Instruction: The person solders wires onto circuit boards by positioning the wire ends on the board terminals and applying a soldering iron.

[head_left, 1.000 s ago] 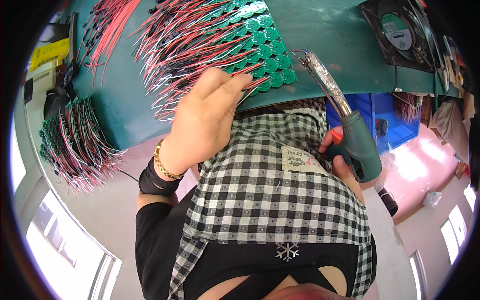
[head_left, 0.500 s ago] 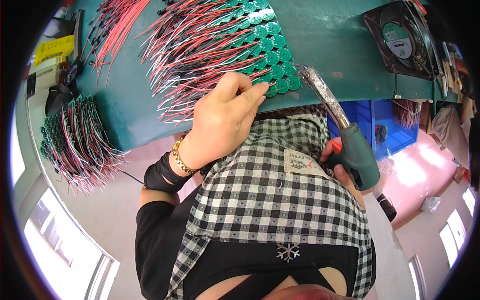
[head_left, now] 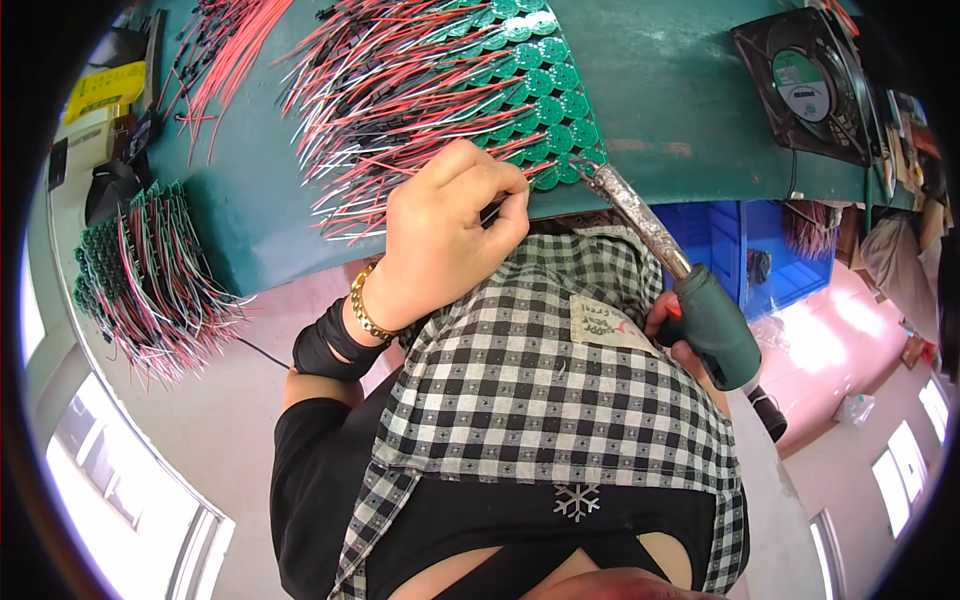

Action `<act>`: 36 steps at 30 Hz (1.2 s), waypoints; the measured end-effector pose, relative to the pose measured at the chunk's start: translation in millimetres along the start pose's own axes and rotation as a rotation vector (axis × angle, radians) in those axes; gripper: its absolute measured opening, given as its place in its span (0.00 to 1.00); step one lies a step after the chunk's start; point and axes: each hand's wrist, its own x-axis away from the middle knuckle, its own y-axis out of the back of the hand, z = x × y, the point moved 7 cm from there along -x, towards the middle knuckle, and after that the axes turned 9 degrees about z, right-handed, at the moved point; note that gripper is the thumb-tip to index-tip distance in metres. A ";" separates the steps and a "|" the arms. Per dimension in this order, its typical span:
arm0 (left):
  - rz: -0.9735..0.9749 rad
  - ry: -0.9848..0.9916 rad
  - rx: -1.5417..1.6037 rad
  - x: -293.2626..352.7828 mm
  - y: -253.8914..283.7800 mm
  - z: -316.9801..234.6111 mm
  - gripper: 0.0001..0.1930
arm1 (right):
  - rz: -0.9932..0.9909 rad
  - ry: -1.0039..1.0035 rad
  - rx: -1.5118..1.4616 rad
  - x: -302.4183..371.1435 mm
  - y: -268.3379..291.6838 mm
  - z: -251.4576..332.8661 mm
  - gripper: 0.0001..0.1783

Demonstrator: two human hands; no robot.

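My left hand [head_left: 445,225] is closed in a pinch at the near edge of a panel of round green circuit boards [head_left: 548,112]. A thin red wire [head_left: 541,169] pokes out from its fingertips onto the nearest boards; the fingers partly hide it. My right hand [head_left: 690,357] grips a soldering gun [head_left: 718,325] with a dark green handle, a red trigger and a stained metal barrel. The gun's tip lies at the near right boards, close to the wire's end; whether it touches cannot be made out. Red, white and black wires [head_left: 390,120] cover the panel's left part.
Loose red wires [head_left: 250,50] lie at the far left of the green table [head_left: 660,100]. A stack of wired boards [head_left: 150,280] sits at the left edge. At the right stand a black fan [head_left: 808,85] and, lower down, a blue bin [head_left: 715,235].
The soldering gun's tip has moved nearer and to the left, onto the near boards. My left fingers have drawn slightly left and curled more, leaving the wire's end in view.
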 end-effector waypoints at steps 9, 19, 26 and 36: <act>-0.009 0.007 -0.043 1.1 -2.3 -0.6 0.07 | -0.098 0.066 -0.150 0.3 -1.2 -13.8 0.36; 0.001 0.030 -0.094 -0.6 -3.8 -0.5 0.07 | -0.229 -0.585 -0.489 1.1 -1.8 -33.0 0.30; -0.005 0.018 -0.071 0.5 -3.2 -0.4 0.07 | -0.173 -0.141 -0.035 -1.9 -5.0 7.4 0.20; 0.037 0.037 -0.071 -2.8 -2.3 -2.2 0.07 | -0.201 0.250 -0.175 -11.4 -5.2 13.7 0.28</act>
